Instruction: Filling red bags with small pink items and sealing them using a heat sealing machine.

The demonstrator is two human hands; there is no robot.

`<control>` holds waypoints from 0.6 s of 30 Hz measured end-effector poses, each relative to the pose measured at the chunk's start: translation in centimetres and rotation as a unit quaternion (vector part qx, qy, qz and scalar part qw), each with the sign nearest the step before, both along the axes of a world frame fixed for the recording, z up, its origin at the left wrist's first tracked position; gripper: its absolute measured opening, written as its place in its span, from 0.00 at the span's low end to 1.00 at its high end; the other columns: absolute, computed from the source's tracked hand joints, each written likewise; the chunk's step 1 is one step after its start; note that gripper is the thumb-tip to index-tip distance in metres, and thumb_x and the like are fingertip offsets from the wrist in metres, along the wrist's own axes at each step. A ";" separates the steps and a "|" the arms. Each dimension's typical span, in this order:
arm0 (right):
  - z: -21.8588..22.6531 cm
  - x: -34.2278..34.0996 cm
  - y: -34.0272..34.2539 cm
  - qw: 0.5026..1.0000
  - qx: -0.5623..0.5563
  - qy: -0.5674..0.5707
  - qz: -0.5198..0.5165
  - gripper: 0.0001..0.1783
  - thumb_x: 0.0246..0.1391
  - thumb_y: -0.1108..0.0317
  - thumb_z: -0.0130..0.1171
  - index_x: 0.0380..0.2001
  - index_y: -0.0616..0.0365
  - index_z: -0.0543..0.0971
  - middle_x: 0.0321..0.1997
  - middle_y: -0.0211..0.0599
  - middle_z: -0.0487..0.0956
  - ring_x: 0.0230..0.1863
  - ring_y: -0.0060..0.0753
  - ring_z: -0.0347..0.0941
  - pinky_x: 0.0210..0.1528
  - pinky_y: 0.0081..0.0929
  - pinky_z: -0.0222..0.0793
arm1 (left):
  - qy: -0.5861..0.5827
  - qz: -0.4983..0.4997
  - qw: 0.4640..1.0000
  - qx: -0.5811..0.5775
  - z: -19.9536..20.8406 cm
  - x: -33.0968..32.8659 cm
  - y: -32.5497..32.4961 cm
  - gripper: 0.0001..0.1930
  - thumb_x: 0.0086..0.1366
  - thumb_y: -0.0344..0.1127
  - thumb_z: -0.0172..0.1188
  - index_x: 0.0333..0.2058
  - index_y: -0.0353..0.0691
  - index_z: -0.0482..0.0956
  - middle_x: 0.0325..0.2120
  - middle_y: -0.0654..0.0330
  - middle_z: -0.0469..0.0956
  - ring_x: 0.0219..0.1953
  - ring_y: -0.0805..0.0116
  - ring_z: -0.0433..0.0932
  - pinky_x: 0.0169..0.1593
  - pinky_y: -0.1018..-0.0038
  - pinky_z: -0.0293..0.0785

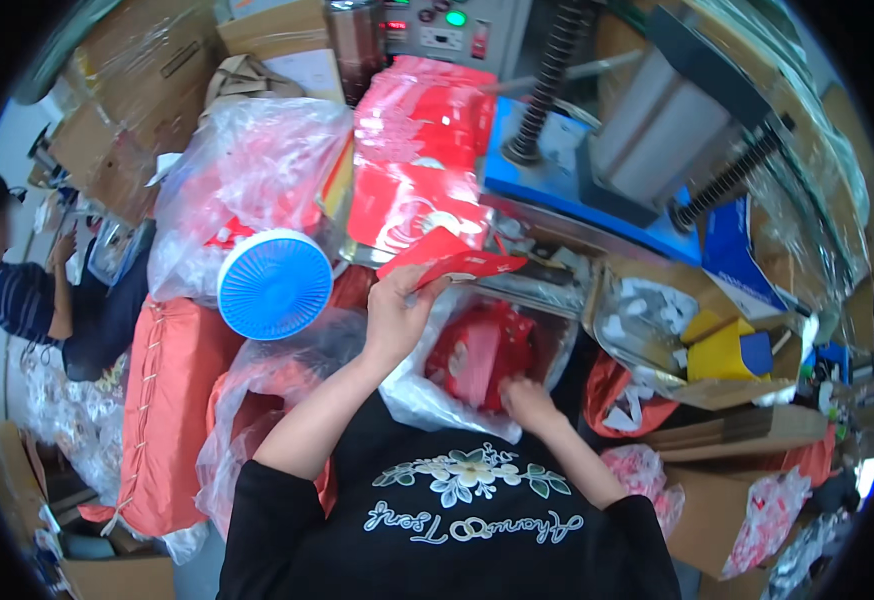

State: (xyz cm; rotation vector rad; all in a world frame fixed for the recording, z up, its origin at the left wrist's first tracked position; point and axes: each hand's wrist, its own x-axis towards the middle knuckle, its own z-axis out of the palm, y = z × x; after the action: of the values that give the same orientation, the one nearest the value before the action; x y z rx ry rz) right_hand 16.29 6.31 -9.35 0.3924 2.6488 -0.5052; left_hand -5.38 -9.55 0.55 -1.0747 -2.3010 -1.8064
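In my left hand (pixel 397 315) is a flat red printed packet (pixel 447 258), pinched near its lower left edge and raised above the front of the bench. My right hand (pixel 533 404) is low at the right side of a clear plastic bag (pixel 412 385) that lies open close to my body. Its fingers look curled and slightly blurred, and whatever they grip is hidden. Red items with a pink part (pixel 479 355) fill that bag. Beyond my left hand a pile of similar red packets (pixel 417 150) lies overlapping on the bench.
A blue round fan (pixel 275 284) stands left, before a plastic bag of red goods (pixel 247 190). Back right is a press with a blue plate (pixel 597 195) and spring-wrapped posts. Boxes of scraps (pixel 647 310) sit right. Another person (pixel 32 290) sits far left.
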 end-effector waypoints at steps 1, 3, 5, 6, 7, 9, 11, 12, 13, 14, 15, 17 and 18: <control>-0.5 1.1 1.2 0.994 -0.024 0.103 -0.033 0.12 0.50 0.68 0.55 0.39 0.58 0.79 0.42 0.49 0.80 0.44 0.54 0.77 0.47 0.47 0.73 | -0.120 -0.052 0.990 0.049 1.2 1.5 0.1 0.11 0.61 0.30 0.64 0.42 0.35 0.83 0.35 0.61 0.84 0.35 0.74 0.80 0.40 0.75 0.73; 5.2 1.3 2.6 0.981 -0.010 0.168 -0.100 0.08 0.52 0.69 0.54 0.35 0.56 0.78 0.38 0.48 0.79 0.40 0.56 0.77 0.43 0.47 0.74 | -0.218 -0.097 0.971 0.027 1.9 3.6 -0.1 0.13 0.63 0.31 0.63 0.44 0.33 0.82 0.36 0.64 0.84 0.37 0.82 0.76 0.42 0.80 0.73; 9.9 1.6 4.0 0.933 -0.033 0.323 -0.157 0.11 0.54 0.73 0.57 0.40 0.62 0.79 0.38 0.47 0.80 0.37 0.44 0.80 0.42 0.33 0.75 | -0.288 -0.114 0.951 -0.007 0.8 4.6 -0.2 0.13 0.63 0.32 0.63 0.45 0.33 0.82 0.35 0.63 0.84 0.37 0.82 0.76 0.44 0.80 0.73; 11.8 1.6 4.2 0.909 -0.079 0.360 -0.193 0.11 0.54 0.74 0.58 0.42 0.63 0.79 0.38 0.44 0.81 0.38 0.37 0.80 0.42 0.30 0.74 | -0.277 -0.119 0.953 -0.024 -0.3 4.9 -0.2 0.14 0.63 0.32 0.64 0.45 0.32 0.82 0.34 0.62 0.84 0.35 0.81 0.77 0.42 0.80 0.74; 13.6 1.5 4.0 0.882 -0.124 0.394 -0.226 0.12 0.55 0.75 0.58 0.43 0.64 0.79 0.39 0.42 0.81 0.38 0.31 0.80 0.43 0.26 0.74 | -0.280 -0.123 0.952 -0.024 -1.9 5.2 0.0 0.14 0.63 0.32 0.64 0.45 0.32 0.82 0.34 0.62 0.84 0.35 0.81 0.77 0.42 0.80 0.74; 16.8 1.0 3.3 0.886 -0.165 0.394 -0.181 0.12 0.55 0.76 0.59 0.44 0.65 0.78 0.39 0.38 0.81 0.42 0.24 0.78 0.44 0.24 0.73 | -0.271 -0.099 0.957 -0.016 -4.6 5.9 0.2 0.13 0.60 0.35 0.66 0.38 0.29 0.83 0.26 0.60 0.83 0.29 0.78 0.77 0.34 0.77 0.74; 17.4 0.2 2.6 0.876 -0.187 0.414 -0.162 0.12 0.55 0.74 0.60 0.43 0.64 0.79 0.39 0.37 0.81 0.40 0.25 0.77 0.45 0.24 0.72 | -0.302 -0.098 0.948 -0.020 -4.7 7.3 0.3 0.14 0.59 0.36 0.67 0.36 0.29 0.84 0.26 0.59 0.83 0.28 0.78 0.77 0.34 0.77 0.74; 17.4 0.0 2.5 0.884 -0.188 0.401 -0.146 0.12 0.54 0.74 0.60 0.43 0.63 0.79 0.39 0.36 0.82 0.40 0.24 0.77 0.45 0.24 0.71 | -0.330 -0.097 0.939 -0.022 -4.7 7.8 0.4 0.14 0.58 0.37 0.67 0.35 0.29 0.84 0.26 0.58 0.83 0.28 0.78 0.77 0.34 0.76 0.73; 17.3 -0.2 2.5 0.892 -0.190 0.389 -0.129 0.13 0.54 0.73 0.61 0.43 0.63 0.80 0.39 0.35 0.82 0.39 0.23 0.76 0.46 0.24 0.70 | -0.300 -0.114 0.945 -0.058 -5.0 8.1 0.4 0.12 0.58 0.35 0.67 0.34 0.29 0.84 0.25 0.58 0.83 0.28 0.76 0.78 0.35 0.77 0.73; 17.2 -0.4 2.6 0.899 -0.219 0.349 -0.149 0.14 0.54 0.71 0.61 0.44 0.61 0.79 0.41 0.42 0.81 0.39 0.34 0.78 0.43 0.26 0.71 | -0.299 -0.113 0.946 -0.059 -4.9 8.3 0.4 0.12 0.58 0.35 0.67 0.34 0.29 0.84 0.25 0.58 0.83 0.28 0.76 0.78 0.35 0.77 0.73; 16.8 -0.5 2.8 0.899 -0.221 0.348 -0.149 0.14 0.54 0.71 0.61 0.44 0.61 0.79 0.41 0.42 0.81 0.39 0.34 0.78 0.43 0.26 0.71 | -0.268 -0.131 0.951 -0.076 -4.8 8.7 0.3 0.10 0.58 0.33 0.67 0.33 0.30 0.84 0.27 0.60 0.83 0.29 0.77 0.78 0.37 0.78 0.72; 15.3 -1.0 3.4 0.901 -0.263 0.325 -0.117 0.13 0.54 0.70 0.62 0.43 0.61 0.79 0.41 0.39 0.82 0.40 0.28 0.78 0.45 0.24 0.71 | -0.236 -0.149 0.956 -0.094 -4.8 8.8 0.2 0.09 0.55 0.30 0.69 0.32 0.31 0.84 0.28 0.59 0.82 0.32 0.76 0.78 0.40 0.79 0.71; 14.2 -1.3 3.5 0.901 -0.265 0.324 -0.117 0.13 0.54 0.70 0.62 0.43 0.61 0.79 0.41 0.39 0.82 0.40 0.28 0.78 0.45 0.24 0.71 | -0.237 -0.148 0.955 -0.096 -4.9 8.8 0.0 0.09 0.55 0.30 0.69 0.32 0.31 0.84 0.28 0.59 0.82 0.32 0.76 0.78 0.40 0.79 0.71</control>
State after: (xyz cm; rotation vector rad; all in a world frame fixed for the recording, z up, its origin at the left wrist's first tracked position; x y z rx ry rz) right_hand 15.04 9.78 4.88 0.4205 2.8955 -1.6374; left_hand 3.39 -9.50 -4.39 -1.1701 -2.7580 -2.1938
